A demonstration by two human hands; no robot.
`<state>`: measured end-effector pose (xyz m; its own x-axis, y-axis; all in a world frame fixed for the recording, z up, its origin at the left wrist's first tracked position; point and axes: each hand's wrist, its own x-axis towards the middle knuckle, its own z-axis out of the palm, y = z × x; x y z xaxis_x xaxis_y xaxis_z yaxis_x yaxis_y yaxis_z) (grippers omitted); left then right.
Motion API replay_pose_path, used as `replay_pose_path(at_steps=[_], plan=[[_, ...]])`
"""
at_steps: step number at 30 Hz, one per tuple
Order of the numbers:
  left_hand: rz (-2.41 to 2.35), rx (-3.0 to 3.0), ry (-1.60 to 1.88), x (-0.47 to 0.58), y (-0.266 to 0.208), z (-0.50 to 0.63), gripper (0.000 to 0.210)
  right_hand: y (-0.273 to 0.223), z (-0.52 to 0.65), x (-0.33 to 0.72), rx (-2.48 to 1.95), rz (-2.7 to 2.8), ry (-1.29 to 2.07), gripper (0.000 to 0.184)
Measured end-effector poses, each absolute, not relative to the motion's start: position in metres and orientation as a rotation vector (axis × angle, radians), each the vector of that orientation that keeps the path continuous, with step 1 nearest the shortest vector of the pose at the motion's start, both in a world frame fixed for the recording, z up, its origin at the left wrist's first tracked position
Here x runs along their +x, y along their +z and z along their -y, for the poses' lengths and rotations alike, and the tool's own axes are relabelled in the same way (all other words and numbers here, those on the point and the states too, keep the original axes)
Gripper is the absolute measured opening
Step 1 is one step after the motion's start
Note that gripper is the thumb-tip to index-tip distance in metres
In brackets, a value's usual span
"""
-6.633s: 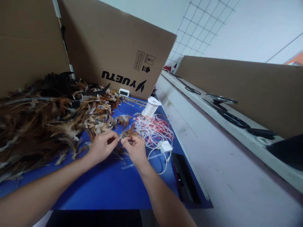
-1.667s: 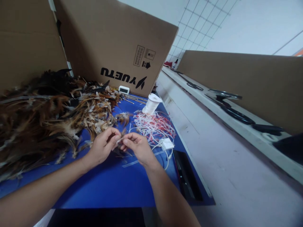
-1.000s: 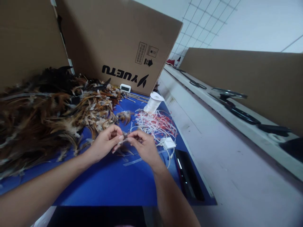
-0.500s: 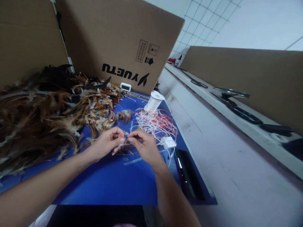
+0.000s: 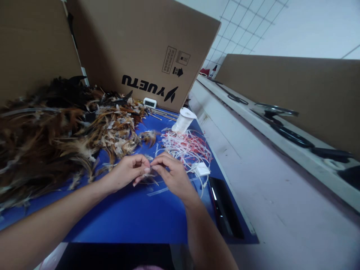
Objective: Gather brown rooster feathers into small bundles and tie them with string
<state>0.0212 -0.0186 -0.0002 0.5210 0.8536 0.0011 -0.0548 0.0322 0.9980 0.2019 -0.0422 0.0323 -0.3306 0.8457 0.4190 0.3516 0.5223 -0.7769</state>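
Observation:
Over the blue tabletop (image 5: 135, 221), my left hand (image 5: 129, 171) is closed in a pinch on a small wispy feather (image 5: 151, 178), whose pale barbs stick out below the fingertips. My right hand (image 5: 173, 175) pinches right beside it, thumb against forefinger, with the fingertips of both hands almost touching. What the right fingers hold is too small to make out. A large heap of brown, black and cream feathers (image 5: 104, 127) lies to the left. Just beyond the hands is a loose brown feather tuft (image 5: 149, 138).
Behind my right hand lies a tangle of white and red strips (image 5: 188, 146), with a white spool (image 5: 184, 120) standing at its far edge. A white adapter (image 5: 201, 169) and a black glossy object (image 5: 225, 208) are on the right. Cardboard (image 5: 140, 41) walls the back. Scissors (image 5: 237, 98) rest on the ledge.
My fingertips have drawn slightly closer together, and the pale piece between them shows less. Both hands stay in nearly the same place.

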Motion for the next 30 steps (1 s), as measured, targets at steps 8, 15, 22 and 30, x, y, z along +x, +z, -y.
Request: replay_pose_path(at_steps=[8, 15, 22, 30], plan=[[-0.753, 1.379, 0.759, 0.0198, 0.0005, 0.0186, 0.027, 0.033, 0.0455, 0.2015, -1.034, 2.061, 0.66, 0.014], [-0.776, 1.316, 0.777, 0.0201, 0.0015, 0.0164, 0.029, 0.0334, 0.0455, 0.2034, -1.077, 2.097, 0.609, 0.014], [-0.756, 1.323, 0.762, 0.0202, 0.0033, 0.0179, 0.029, 0.0323, 0.0452, 0.2027, -1.078, 2.099, 0.578, 0.013], [-0.759, 1.366, 0.738, 0.0208, 0.0034, 0.019, 0.03, 0.0299, 0.0447, 0.2013, -1.089, 2.123, 0.539, 0.014]])
